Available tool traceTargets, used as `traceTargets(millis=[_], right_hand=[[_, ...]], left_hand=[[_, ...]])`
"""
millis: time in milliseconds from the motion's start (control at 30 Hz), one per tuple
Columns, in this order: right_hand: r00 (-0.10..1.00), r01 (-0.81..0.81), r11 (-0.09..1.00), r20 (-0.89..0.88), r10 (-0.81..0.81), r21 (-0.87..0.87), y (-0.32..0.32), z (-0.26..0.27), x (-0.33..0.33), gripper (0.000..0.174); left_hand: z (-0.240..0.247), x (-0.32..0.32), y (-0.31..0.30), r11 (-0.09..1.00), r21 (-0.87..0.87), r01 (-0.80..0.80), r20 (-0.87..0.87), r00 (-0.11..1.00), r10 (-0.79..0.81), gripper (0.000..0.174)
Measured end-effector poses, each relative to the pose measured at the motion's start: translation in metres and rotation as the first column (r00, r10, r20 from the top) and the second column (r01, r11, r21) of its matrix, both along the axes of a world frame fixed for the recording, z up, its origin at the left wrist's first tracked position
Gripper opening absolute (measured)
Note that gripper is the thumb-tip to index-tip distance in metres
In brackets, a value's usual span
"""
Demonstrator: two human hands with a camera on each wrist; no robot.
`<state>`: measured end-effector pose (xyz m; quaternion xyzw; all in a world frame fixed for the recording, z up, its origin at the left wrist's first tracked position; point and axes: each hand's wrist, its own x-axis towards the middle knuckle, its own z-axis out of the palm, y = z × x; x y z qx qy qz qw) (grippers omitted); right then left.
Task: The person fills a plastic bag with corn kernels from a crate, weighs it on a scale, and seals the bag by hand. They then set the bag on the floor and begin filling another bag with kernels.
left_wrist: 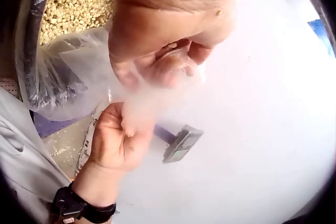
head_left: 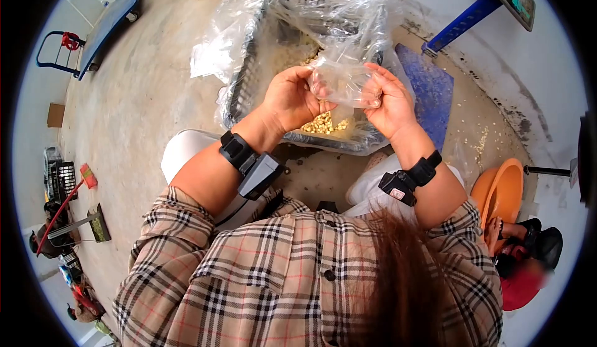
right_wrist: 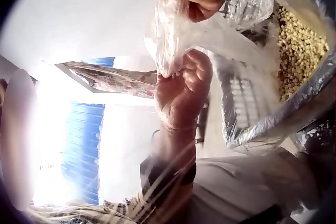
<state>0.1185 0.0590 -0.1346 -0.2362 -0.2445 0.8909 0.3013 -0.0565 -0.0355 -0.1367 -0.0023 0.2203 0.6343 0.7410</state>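
Note:
Both hands hold a clear plastic bag [head_left: 343, 81] stretched between them above a lined crate. My left hand [head_left: 290, 98] pinches one side of it with curled fingers. On the other side, the fingers of my right hand [head_left: 393, 101] pinch the film. Seen from the right wrist, the bag [right_wrist: 170, 35] hangs bunched and creased between the two hands. Below lies the dark plastic crate [head_left: 249, 67], lined with clear plastic sheet. Small pale yellow pieces [left_wrist: 79, 6], like kernels, lie heaped inside it; the hands and film hide part of them in the head view.
Beyond the crate, a scale with a blue post [head_left: 463, 22] stands on a blue base [head_left: 429, 92]. An orange basin [head_left: 505, 188] is at the right, near another person's feet. A blue trolley [head_left: 109, 30] stands far left. Scattered pieces [head_left: 480, 145] dot the floor.

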Motion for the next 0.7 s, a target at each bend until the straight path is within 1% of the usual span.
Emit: traceTargets(millis=[33,133,167,200,267,300,333,400,433,500,533,600,633,700], right_hand=[[1.000,-0.010,1.000,-0.001,0.010,-0.003,-0.001,0.000,-0.001,0.017],[0.995,-0.010,0.994,0.100,0.000,0.106,-0.005,-0.003,-0.006,0.015],[0.991,-0.004,0.994,0.130,-0.010,0.105,-0.006,-0.004,-0.008,0.014],[0.987,0.003,0.994,0.159,-0.020,0.105,-0.006,-0.007,-0.009,0.013],[0.980,0.002,0.993,0.197,-0.026,0.121,-0.004,-0.012,-0.009,0.011],[0.978,-0.007,0.991,0.206,-0.021,0.135,-0.001,-0.016,-0.007,0.011],[0.976,-0.017,0.989,0.216,-0.016,0.150,0.000,-0.015,-0.007,0.011],[0.963,0.031,0.992,0.262,-0.063,0.123,-0.002,-0.011,-0.007,0.011],[0.956,0.058,0.992,0.281,-0.089,0.116,-0.001,-0.008,-0.007,0.012],[0.946,0.082,0.991,0.305,-0.110,0.101,0.001,-0.012,-0.006,0.013],[0.941,0.097,0.991,0.316,-0.122,0.094,0.003,-0.015,-0.005,0.013],[0.924,0.067,0.986,0.363,-0.118,0.150,0.005,-0.020,-0.002,0.014],[0.915,0.052,0.983,0.386,-0.117,0.175,0.004,-0.018,-0.002,0.014],[0.885,0.048,0.972,0.441,-0.149,0.232,-0.001,-0.014,-0.003,0.014]], left_hand=[[0.000,0.000,0.000,0.999,0.009,0.031,0.038,0.999,-0.032,0.016],[-0.001,0.004,-0.002,0.998,-0.025,0.064,-0.083,0.994,-0.066,0.015],[-0.001,0.004,-0.003,0.998,-0.005,0.057,-0.147,0.987,-0.057,0.010],[0.000,0.004,-0.004,0.999,0.016,0.052,-0.212,0.976,-0.047,0.011],[0.002,0.005,-0.006,0.997,0.059,0.051,-0.338,0.941,-0.028,0.024],[0.004,0.005,-0.007,0.996,0.076,0.042,-0.338,0.941,-0.014,0.046],[0.004,0.006,-0.007,0.994,0.099,0.048,-0.370,0.929,-0.008,0.048],[0.003,0.007,-0.005,0.987,0.148,0.062,-0.433,0.901,0.008,0.050],[0.002,0.005,-0.003,0.977,0.181,0.108,-0.542,0.840,0.008,0.050],[0.000,0.003,-0.004,0.952,0.224,0.208,-0.729,0.684,0.022,0.049],[0.004,0.005,-0.003,0.949,0.221,0.224,-0.766,0.643,0.027,0.048],[0.012,0.008,-0.005,0.944,0.210,0.254,-0.831,0.555,0.035,0.047],[0.014,0.010,-0.007,0.939,0.228,0.258,-0.878,0.470,0.084,0.042],[0.004,0.014,-0.003,0.925,0.286,0.250,-0.920,0.342,0.192,0.038]])
